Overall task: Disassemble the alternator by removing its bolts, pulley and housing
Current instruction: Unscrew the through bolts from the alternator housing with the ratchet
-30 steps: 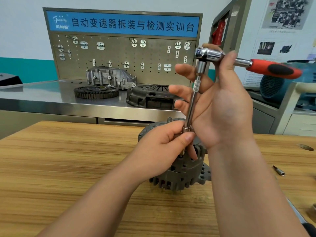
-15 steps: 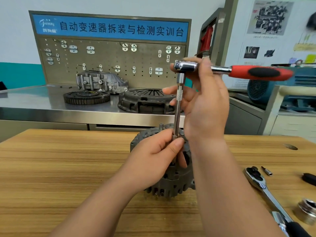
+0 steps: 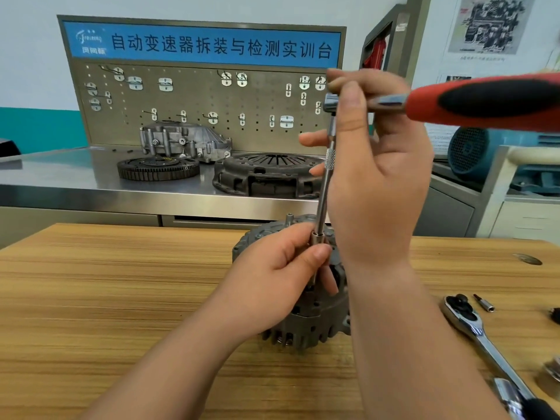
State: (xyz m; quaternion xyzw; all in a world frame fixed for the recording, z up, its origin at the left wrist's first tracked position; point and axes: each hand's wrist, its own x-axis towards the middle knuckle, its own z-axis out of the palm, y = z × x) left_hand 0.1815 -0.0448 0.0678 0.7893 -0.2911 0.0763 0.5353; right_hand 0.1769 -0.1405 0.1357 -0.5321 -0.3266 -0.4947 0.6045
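One spare ratchet [image 3: 463, 316] rt, clutch [image 3: 266, 174] behind alternator [image 3: 315, 325]

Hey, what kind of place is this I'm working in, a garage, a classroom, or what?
Probably an automotive training workshop: a tool pegboard under a blue banner of Chinese characters stands on a steel bench, a clutch cover and toothed flywheel lie there, and an alternator sits on the wooden table.
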